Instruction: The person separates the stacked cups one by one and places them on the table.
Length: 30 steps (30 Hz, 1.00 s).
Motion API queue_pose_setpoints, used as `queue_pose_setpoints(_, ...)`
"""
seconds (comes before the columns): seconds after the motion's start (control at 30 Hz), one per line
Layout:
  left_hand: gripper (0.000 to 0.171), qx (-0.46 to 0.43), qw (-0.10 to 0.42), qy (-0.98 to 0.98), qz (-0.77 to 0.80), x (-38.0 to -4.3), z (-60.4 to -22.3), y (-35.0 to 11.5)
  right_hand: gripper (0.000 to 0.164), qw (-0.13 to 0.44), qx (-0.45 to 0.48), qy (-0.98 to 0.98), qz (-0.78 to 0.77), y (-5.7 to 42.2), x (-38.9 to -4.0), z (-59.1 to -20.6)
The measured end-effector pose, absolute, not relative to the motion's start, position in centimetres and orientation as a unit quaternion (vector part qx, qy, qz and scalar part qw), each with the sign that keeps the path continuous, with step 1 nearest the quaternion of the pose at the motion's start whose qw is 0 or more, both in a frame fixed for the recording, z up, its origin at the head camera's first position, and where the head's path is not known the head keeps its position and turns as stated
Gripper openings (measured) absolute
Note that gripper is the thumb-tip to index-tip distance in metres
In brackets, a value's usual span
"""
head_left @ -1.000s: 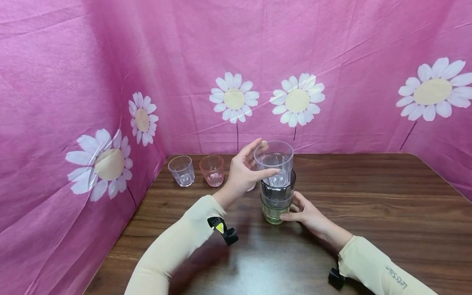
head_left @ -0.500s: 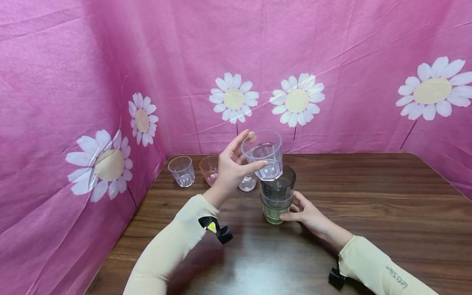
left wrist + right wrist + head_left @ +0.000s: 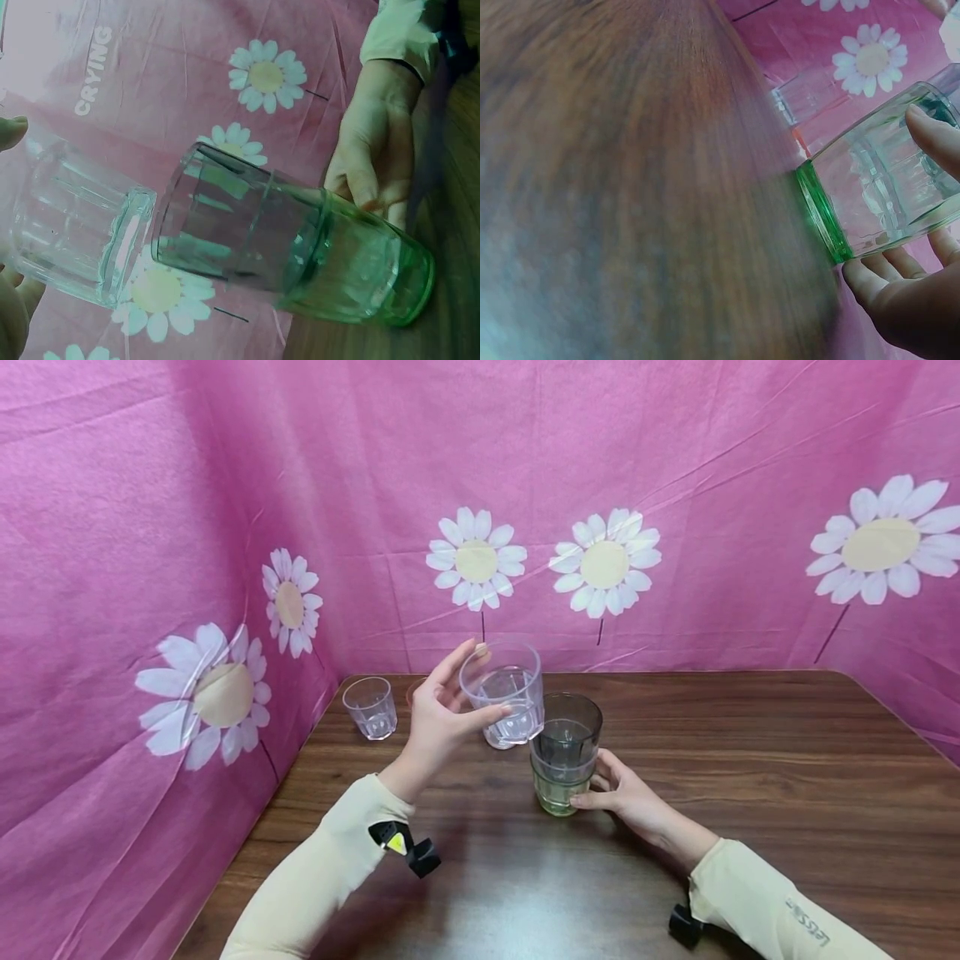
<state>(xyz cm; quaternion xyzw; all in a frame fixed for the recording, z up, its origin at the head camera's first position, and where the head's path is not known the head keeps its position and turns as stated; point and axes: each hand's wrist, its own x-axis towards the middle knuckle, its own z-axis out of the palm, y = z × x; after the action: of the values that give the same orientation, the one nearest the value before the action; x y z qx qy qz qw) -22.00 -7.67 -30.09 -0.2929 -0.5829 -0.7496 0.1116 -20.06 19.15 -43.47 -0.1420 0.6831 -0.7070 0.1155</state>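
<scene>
Thumb and fingers of my left hand (image 3: 435, 718) grip a clear tumbler (image 3: 517, 689), raised over the table and left of a stack of tumblers. In the left wrist view the clear tumbler's base faces the stack's mouth, with a gap between. The stack is a smoky grey tumbler (image 3: 567, 727) nested in a green tumbler (image 3: 557, 797), upright on the wood. My right hand (image 3: 630, 802) holds the green tumbler low on its right side. In the right wrist view its thumb (image 3: 934, 142) lies along the glass and the other fingers wrap beneath.
Another clear tumbler (image 3: 371, 710) stands at the table's back left. A pink tumbler's rim (image 3: 412, 692) peeks out behind my left hand, which hides the rest. Partly covered by the raised tumbler is one more clear tumbler (image 3: 498, 742). A pink daisy-print cloth (image 3: 712, 527) hangs behind the table.
My left hand has lifted the clear tumbler out of the grey tumbler's mouth, carried it left and lowered it slightly. My right hand and the stack have stayed put.
</scene>
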Motion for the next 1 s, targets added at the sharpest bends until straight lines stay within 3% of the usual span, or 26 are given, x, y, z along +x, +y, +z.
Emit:
queue_pose_setpoints(0.23, 0.09, -0.272, 0.096, -0.576, -0.765, -21.4, -30.6, -9.2, 0.071, 0.116, -0.143, 0.681, -0.709, 19.2, -19.9, -43.4)
queue_pose_setpoints(0.77, 0.097, -0.282, 0.112, -0.576, -0.759, -20.6, -33.8, -12.5, 0.067, 0.119, -0.14, 0.677, -0.713, 19.1, -19.8, -43.5)
queue_pose_setpoints(1.0, 0.091, -0.255, 0.117, -0.593, -0.755, -20.1, -35.6, -14.5, 0.071, 0.119, -0.138, 0.678, -0.712, 19.0, -19.8, -43.3)
